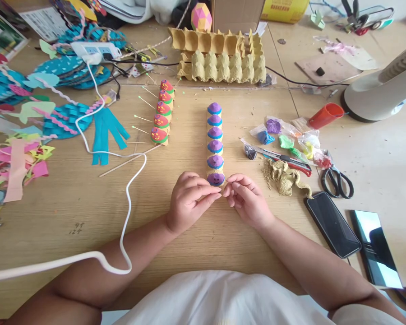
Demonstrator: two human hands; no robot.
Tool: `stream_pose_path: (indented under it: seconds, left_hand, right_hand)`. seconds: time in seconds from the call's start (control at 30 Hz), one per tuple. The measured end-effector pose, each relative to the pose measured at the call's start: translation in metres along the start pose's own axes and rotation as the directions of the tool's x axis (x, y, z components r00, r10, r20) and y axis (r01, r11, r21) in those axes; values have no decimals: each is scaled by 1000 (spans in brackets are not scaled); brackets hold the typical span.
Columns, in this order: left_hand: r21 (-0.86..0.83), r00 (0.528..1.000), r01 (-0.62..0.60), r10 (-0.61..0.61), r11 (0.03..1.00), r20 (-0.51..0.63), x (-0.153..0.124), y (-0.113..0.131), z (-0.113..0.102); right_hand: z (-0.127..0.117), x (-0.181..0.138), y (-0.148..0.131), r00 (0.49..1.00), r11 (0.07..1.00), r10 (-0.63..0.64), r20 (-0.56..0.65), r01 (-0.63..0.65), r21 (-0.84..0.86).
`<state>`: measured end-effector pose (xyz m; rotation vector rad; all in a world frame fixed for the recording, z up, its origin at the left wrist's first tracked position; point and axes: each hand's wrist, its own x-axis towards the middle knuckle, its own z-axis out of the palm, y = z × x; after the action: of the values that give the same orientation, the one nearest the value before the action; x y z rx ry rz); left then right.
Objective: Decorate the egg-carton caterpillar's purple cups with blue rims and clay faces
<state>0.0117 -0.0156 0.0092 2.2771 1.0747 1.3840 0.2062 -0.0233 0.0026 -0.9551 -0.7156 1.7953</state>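
Note:
A strip of egg-carton cups (215, 133), coated in purple and blue clay, runs away from me across the table. Its nearest cup (216, 179) carries a small drawn face. Just in front of that cup, my left hand (192, 201) pinches thumb and forefinger together, their tips at the strip's near end. Facing it on the other side, my right hand (246, 198) has its thumb against curled fingers, almost meeting the left fingertips. Anything between either hand's fingers is too small to make out. Further left lies a red-and-green egg-carton strip (162, 108) with faces and green-tipped sticks.
Bags of coloured clay (286, 141), a utility knife (284, 160), torn carton scraps (286, 178) and scissors (336, 180) lie right. Two phones (333, 223) are nearer me. A white cable (128, 203) crosses the left side. Egg cartons (228, 67) stand at the back.

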Motion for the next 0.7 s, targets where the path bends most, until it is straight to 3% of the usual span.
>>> stream_pose_path:
  seconds: [0.37, 0.7]
  left_hand:
    - [5, 1000, 8, -8, 1000, -17, 1, 1, 0]
    - [8, 1000, 14, -14, 1000, 3, -1, -1, -1]
  right_hand:
    - [4, 1, -3, 1000, 999, 27, -7, -27, 22]
    - [0, -1, 3, 998, 993, -41, 53, 47, -112]
